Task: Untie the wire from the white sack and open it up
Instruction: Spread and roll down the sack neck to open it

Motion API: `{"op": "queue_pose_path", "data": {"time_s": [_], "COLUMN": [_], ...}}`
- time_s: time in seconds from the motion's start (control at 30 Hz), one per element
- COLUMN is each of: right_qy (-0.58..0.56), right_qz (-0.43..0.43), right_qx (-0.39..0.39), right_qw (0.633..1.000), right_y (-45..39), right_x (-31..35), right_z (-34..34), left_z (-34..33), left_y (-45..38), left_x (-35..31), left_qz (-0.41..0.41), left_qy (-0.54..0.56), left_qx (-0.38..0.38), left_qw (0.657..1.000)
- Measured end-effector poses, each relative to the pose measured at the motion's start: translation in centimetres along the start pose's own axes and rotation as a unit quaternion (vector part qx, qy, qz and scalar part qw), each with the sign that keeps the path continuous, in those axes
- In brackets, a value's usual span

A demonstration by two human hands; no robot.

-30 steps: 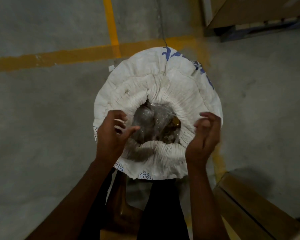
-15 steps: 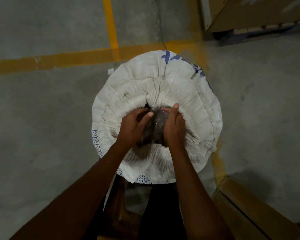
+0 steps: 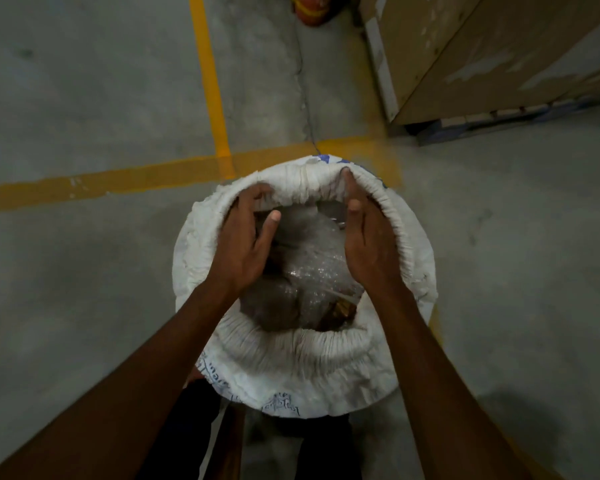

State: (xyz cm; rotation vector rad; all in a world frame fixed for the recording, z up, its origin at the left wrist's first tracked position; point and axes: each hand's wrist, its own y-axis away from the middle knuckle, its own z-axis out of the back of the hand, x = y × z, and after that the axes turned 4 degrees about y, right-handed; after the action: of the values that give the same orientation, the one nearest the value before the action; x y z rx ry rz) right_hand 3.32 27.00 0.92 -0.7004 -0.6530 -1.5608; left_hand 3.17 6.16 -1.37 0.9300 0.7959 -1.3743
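Note:
The white sack (image 3: 302,372) stands upright on the floor right below me, its mouth wide and its top rolled down into a thick wrinkled rim. Inside lies a clear bubble-wrap bundle (image 3: 305,271) with something brown under it. My left hand (image 3: 246,237) reaches into the mouth at the far left, fingers hooked over the inner rim, thumb apart. My right hand (image 3: 368,237) presses its fingers against the far right inner rim, palm facing left. No wire shows in this view.
Grey concrete floor with yellow painted lines (image 3: 208,84) crossing behind the sack. A large cardboard box on a pallet (image 3: 482,53) stands at the back right. A red and yellow object (image 3: 312,8) lies at the top edge. My legs (image 3: 326,452) are under the sack.
Both hands moved from the middle of the narrow opening to the far rim. The sack mouth is now much wider and more bubble wrap shows. The view has shifted closer.

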Motion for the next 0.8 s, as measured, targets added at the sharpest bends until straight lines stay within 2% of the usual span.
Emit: {"op": "queue_pose_path", "data": {"time_s": [0.2, 0.3, 0.43, 0.63, 0.8], "right_qy": [0.057, 0.126, 0.188, 0.158, 0.086], "right_qz": [0.052, 0.08, 0.066, 0.068, 0.048], "right_qx": [0.019, 0.059, 0.088, 0.084, 0.128], "right_qw": [0.997, 0.987, 0.976, 0.982, 0.987], "right_y": [-3.5, -4.7, -5.3, -5.7, -6.1], "right_x": [-0.2, 0.0, -0.4, -1.0, -0.3], "right_z": [2.8, 3.7, 3.2, 3.0, 4.2], "left_z": [2.5, 2.7, 2.1, 1.4, 3.0], "left_y": [-2.3, -2.8, -3.6, -4.4, -5.3], "left_x": [-0.3, -0.7, -1.4, -1.3, -1.2], "left_qz": [-0.071, -0.051, -0.026, -0.056, -0.062], "left_qy": [-0.143, -0.188, -0.19, -0.14, -0.157], "left_qx": [0.063, 0.035, 0.007, 0.056, 0.084], "left_qw": [0.985, 0.98, 0.981, 0.987, 0.982]}}
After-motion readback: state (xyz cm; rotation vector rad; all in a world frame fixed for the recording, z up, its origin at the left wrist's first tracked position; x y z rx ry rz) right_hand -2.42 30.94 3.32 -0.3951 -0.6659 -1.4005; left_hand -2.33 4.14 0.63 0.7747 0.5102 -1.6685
